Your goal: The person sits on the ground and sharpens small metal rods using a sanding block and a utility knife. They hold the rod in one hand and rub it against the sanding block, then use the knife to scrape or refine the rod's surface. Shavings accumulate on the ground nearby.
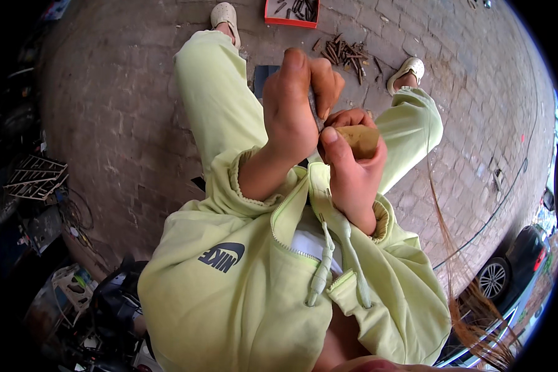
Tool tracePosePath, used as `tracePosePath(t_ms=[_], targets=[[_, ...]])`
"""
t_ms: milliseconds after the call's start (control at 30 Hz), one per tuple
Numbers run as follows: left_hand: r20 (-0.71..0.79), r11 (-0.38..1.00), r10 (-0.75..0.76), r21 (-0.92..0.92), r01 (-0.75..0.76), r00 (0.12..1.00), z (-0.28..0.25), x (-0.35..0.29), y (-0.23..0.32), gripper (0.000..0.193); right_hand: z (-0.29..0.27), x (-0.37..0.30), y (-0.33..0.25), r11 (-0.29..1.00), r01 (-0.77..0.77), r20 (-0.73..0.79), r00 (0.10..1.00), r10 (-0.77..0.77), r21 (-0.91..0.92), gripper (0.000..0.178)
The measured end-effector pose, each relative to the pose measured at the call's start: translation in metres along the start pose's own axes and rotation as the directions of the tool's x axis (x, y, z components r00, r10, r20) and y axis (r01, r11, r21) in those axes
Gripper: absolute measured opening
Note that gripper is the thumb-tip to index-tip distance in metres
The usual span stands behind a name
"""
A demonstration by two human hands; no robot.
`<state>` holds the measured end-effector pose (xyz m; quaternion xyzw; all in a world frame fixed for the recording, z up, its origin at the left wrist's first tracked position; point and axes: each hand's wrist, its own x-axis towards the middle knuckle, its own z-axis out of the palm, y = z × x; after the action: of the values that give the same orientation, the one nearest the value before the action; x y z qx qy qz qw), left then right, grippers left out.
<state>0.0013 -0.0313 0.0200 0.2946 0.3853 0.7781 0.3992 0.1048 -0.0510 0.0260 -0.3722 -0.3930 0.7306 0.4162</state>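
Observation:
My left hand (291, 105) is curled closed around a slim dark grey metal piece (317, 110), most of it hidden by the fingers. Close against it, my right hand (358, 170) pinches a tan-brown folded sheet (361, 140) that looks like sandpaper, with the thumb near the metal piece's lower end. Both hands are raised over the ground between my spread legs. Past them, a pile of rusty, finger-long metal pieces (347, 54) lies on the paving, and a red open box (291, 23) holds several similar dark pieces.
A dark blue flat object (265, 79) lies partly behind my left hand. Metal racks (36, 177), cables and assorted clutter stand at the left. A dark car (508, 263) is at the lower right, and a thin cable (496, 214) crosses the brick paving (136, 93) there.

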Motion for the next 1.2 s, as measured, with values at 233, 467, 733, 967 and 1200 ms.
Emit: tracePosePath(t_ms=[233,467,733,967,1200], targets=[[0.021,0.999,-0.038,-0.012,0.038,0.999,-0.002,-0.0045,-0.002,0.06,-0.0019,-0.0047,0.002,0.999,-0.015,-0.023,1.0,0.014,-0.029,0.018],[0.0,1.0,-0.01,0.004,0.01,1.0,-0.0007,-0.0064,-0.0037,0.058,-0.0057,-0.0073,0.0037,0.995,-0.016,-0.054,0.998,0.011,-0.096,0.017],[0.01,0.999,-0.042,-0.023,0.042,0.999,0.0007,-0.0012,-0.0046,0.057,-0.0091,-0.0047,0.0054,0.988,-0.03,-0.046,0.999,0.023,-0.149,0.018],[-0.022,0.996,-0.08,-0.049,0.078,0.997,-0.0008,-0.0075,-0.0041,0.057,-0.0082,-0.0078,0.0089,0.996,-0.008,-0.024,1.0,0.006,-0.093,0.017],[-0.01,0.994,-0.086,-0.067,0.085,0.996,-0.0008,-0.0089,-0.0029,0.057,-0.0114,-0.01,0.0074,0.988,-0.046,-0.045,0.998,0.039,-0.15,0.017]])
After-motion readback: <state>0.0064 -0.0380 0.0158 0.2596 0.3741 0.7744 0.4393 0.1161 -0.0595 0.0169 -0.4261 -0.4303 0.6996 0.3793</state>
